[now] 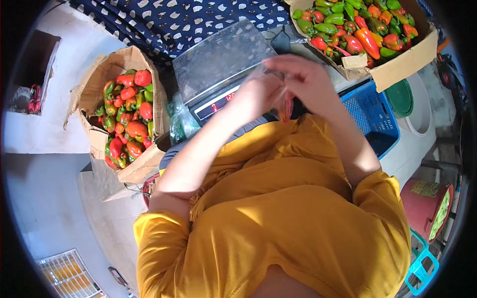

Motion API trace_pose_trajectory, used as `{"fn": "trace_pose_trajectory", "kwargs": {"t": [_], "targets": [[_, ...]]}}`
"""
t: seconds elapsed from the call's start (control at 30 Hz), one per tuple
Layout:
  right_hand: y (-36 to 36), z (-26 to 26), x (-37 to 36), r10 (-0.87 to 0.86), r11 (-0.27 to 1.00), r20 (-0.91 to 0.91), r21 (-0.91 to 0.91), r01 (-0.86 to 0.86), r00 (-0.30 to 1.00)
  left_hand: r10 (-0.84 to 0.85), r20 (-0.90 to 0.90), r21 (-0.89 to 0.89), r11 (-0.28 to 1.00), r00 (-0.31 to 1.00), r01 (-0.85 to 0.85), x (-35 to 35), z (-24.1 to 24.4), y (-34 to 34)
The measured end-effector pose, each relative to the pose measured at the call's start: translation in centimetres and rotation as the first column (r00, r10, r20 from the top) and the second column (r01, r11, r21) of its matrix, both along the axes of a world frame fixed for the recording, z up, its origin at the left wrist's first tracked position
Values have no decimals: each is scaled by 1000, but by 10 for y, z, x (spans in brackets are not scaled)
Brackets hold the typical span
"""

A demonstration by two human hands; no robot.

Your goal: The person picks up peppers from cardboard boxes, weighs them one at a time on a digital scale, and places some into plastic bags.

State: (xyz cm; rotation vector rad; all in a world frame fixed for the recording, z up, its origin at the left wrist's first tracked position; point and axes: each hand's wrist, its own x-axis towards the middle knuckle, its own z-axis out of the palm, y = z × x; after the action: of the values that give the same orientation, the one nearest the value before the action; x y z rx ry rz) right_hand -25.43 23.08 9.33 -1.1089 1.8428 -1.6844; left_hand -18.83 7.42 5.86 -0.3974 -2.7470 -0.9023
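Both my hands are together just past my lap, at the near right edge of a digital scale with a bare metal plate and a lit red display. My left hand and my right hand are blurred, with the fingers bent around the top of a clear plastic bag that hangs down with something red in it. The fingers hide the bag's upper part. Red and green peppers fill an open cardboard box at the left. A larger cardboard box of peppers stands at the upper right.
A blue plastic crate stands at the right, below the larger box, beside a green lid and a pale basin. Crumpled plastic bags lie left of the scale. Farther right are a red bucket and a turquoise plastic stool.
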Motion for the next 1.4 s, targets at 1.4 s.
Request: {"fn": "trace_pose_trajectory", "kwargs": {"t": [1.4], "targets": [[-22, -85, 57, 164, 973, 863, -61, -223, 478, 87, 82, 212, 972, 993, -103, 106, 12, -17]]}}
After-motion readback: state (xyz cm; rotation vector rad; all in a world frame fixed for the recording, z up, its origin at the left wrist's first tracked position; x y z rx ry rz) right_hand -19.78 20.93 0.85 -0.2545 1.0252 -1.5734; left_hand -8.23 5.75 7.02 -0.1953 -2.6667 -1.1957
